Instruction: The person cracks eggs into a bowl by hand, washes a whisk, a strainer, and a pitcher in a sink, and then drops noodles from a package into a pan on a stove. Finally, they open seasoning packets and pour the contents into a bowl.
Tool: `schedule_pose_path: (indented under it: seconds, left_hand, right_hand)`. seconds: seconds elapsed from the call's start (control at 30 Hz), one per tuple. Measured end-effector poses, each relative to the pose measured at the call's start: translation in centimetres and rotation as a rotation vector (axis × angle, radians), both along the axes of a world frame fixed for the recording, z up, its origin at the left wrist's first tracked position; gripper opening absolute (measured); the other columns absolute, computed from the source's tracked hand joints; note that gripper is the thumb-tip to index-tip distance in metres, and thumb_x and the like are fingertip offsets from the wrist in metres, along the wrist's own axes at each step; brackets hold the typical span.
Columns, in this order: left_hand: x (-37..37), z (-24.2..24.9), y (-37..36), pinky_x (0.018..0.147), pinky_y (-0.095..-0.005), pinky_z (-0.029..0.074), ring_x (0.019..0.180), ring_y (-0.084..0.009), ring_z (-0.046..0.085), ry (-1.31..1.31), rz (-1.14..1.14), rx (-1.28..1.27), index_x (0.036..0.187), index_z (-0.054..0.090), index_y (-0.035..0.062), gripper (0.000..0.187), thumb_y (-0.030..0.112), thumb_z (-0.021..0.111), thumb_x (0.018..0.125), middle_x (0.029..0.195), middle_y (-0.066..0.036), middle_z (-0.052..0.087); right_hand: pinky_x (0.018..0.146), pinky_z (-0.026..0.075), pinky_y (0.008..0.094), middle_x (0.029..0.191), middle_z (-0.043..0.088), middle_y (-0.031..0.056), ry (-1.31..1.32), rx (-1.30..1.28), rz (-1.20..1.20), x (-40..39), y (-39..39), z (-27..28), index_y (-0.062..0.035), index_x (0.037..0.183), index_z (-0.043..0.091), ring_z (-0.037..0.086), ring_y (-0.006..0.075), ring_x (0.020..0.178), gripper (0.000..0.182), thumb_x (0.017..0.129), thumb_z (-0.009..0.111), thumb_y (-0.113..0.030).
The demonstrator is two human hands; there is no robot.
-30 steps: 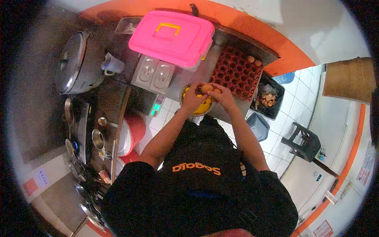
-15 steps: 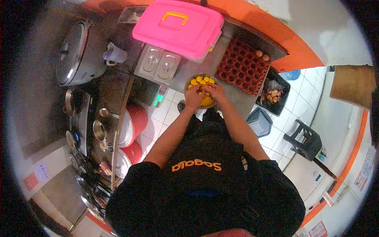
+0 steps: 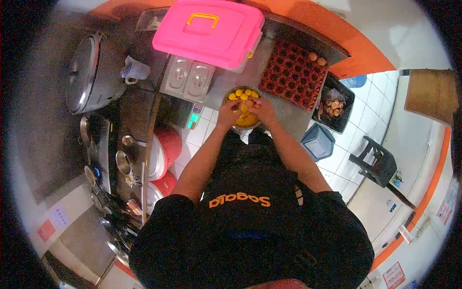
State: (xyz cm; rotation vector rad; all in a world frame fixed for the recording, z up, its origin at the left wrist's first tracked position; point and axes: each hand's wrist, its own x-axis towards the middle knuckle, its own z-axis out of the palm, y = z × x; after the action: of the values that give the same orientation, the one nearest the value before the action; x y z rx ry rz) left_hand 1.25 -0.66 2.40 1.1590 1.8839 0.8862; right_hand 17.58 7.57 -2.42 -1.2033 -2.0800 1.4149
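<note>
A round metal bowl (image 3: 247, 127) with several yellow egg yolks (image 3: 247, 92) and liquid egg stands at the counter's near edge. Over its left side, my left hand (image 3: 229, 114) is closed with curled fingers, apparently on a piece of eggshell. My right hand (image 3: 264, 112) is closed over the right side, its fingertips pinching a pale brown eggshell (image 3: 249, 103). A small gap separates the hands above the yolks. Fine detail at the fingertips is blurred. Right of the bowl lies a dark red egg tray (image 3: 292, 72), with two whole eggs (image 3: 317, 59) in its far right corner.
A pink lidded box (image 3: 207, 33) and lidded steel pans (image 3: 187, 79) sit behind and left of the bowl. A digital scale (image 3: 193, 117) is at left. On the right are a black bin (image 3: 344, 115) holding eggshells and a grey container (image 3: 318, 142).
My hands have moved apart from each other over the bowl, so more of the yolks shows between them. The view has shifted slightly.
</note>
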Motion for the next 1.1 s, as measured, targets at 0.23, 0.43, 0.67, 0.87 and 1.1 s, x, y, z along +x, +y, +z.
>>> schedule_pose_path:
  seconds: [0.23,0.43,0.67,0.87,1.1]
  left_hand:
    - [0.2,0.9,1.7,0.077,-0.0302,0.051,0.084,-0.0229,0.064,-0.121,0.061,0.161,0.104,0.064,0.0043,0.028,0.012,0.066,0.077,0.092,-0.013,0.064]
    - [3.1,3.6,4.3,0.083,-0.0320,0.048,0.095,-0.0236,0.060,-0.209,0.015,0.043,0.104,0.063,0.0006,0.031,0.018,0.066,0.079,0.102,-0.014,0.062]
    - [9.5,3.5,11.5,0.100,-0.0389,0.035,0.116,-0.0330,0.046,-0.080,-0.336,0.148,0.125,0.052,0.0098,0.044,0.032,0.057,0.087,0.119,-0.019,0.053]
    - [15.4,-2.4,25.3,0.105,-0.0440,0.030,0.126,-0.0351,0.037,0.400,-0.543,0.173,0.133,0.043,0.0102,0.052,0.032,0.056,0.087,0.132,-0.016,0.045]
    - [18.8,-8.0,34.3,0.102,-0.0465,0.035,0.127,-0.0361,0.035,0.168,-0.437,0.024,0.134,0.039,0.0087,0.049,0.019,0.054,0.088,0.136,-0.019,0.037]
  right_hand:
    - [0.081,0.049,0.0306,0.107,0.062,0.0086,0.081,-0.428,-0.152,0.8,-0.1,1.0,-0.0059,0.118,0.058,0.061,0.0196,0.094,0.048,0.071,0.067,-0.014]
    - [0.062,0.051,0.0255,0.104,0.061,0.0030,0.625,-1.034,-0.466,2.6,-0.1,1.5,-0.0050,0.124,0.051,0.061,0.0140,0.084,0.047,0.080,0.065,-0.017]
    - [0.043,0.040,0.0217,0.086,0.058,0.0019,1.184,-1.208,-0.769,11.5,1.4,4.5,-0.0141,0.126,0.046,0.054,0.0127,0.063,0.045,0.086,0.061,-0.027]
    - [0.040,0.032,0.0206,0.062,0.048,-0.0012,1.012,-0.824,-1.309,22.9,0.8,5.1,-0.0153,0.105,0.056,0.036,0.0076,0.044,0.024,0.088,0.060,-0.033]
    - [0.056,0.045,0.0326,0.088,0.059,0.0088,0.718,-0.819,-1.560,30.4,-12.9,2.3,-0.0128,0.105,0.054,0.055,0.0213,0.067,0.030,0.086,0.044,-0.034]
